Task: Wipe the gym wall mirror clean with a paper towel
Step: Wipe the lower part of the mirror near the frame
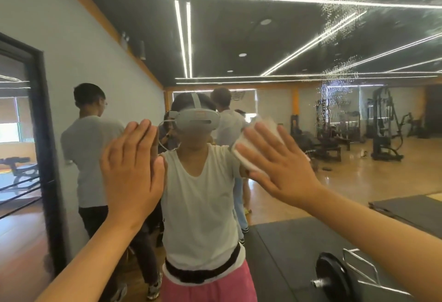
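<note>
The wall mirror [299, 38] fills the head view and shows a person in a headset and the gym behind. Patches of spray droplets [339, 12] cling to the glass at the upper right. My right hand [279, 167] lies flat against the glass with fingers spread, pressing a folded white paper towel [260, 131] under its palm; the towel shows past the fingertips. My left hand [131, 170] is raised flat at or near the glass to the left, fingers together, holding nothing.
A black frame edge [45, 148] runs down the mirror's left side. Reflected are other people [91, 148] standing behind, weight machines [382, 122], a black floor mat [296, 253] and a barbell plate [334, 277] at the lower right.
</note>
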